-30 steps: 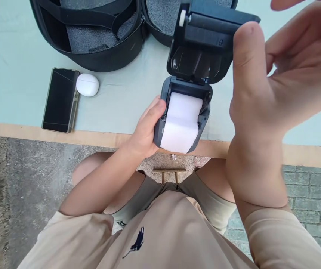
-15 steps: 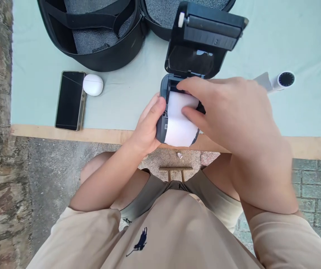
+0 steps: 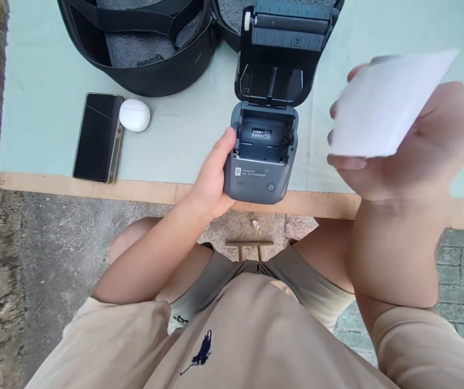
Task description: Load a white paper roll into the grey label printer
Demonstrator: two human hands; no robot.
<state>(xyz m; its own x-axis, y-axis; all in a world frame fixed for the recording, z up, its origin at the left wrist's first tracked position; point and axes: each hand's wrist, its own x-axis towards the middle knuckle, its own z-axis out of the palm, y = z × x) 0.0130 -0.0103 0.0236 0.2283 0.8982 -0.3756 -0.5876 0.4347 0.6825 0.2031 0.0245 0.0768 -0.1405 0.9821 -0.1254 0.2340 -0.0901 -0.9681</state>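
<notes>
My left hand [image 3: 214,175] grips the left side of a dark grey handheld printer [image 3: 256,181] at the table's front edge. The printer's black lid [image 3: 274,81] stands raised, and its inner compartment shows no roll, only a small label on the floor. Over the right part of the table, my right hand [image 3: 414,156] is closed round a white paper roll [image 3: 381,108], whose loose end sticks out to the upper right. Fingertips show along the roll's left side; motion blurs the hand a little.
An open black case [image 3: 162,81] with grey foam lies at the back, behind the printer. On the left of the pale green cloth [image 3: 179,129] are a black phone [image 3: 97,138] and a white rounded case [image 3: 135,115] touching it. A wooden edge [image 3: 146,190] runs along the front.
My right hand has lifted the white paper roll out of the printer and moved right with it. The small white cylinder on the right is now hidden. My left hand still holds the printer.
</notes>
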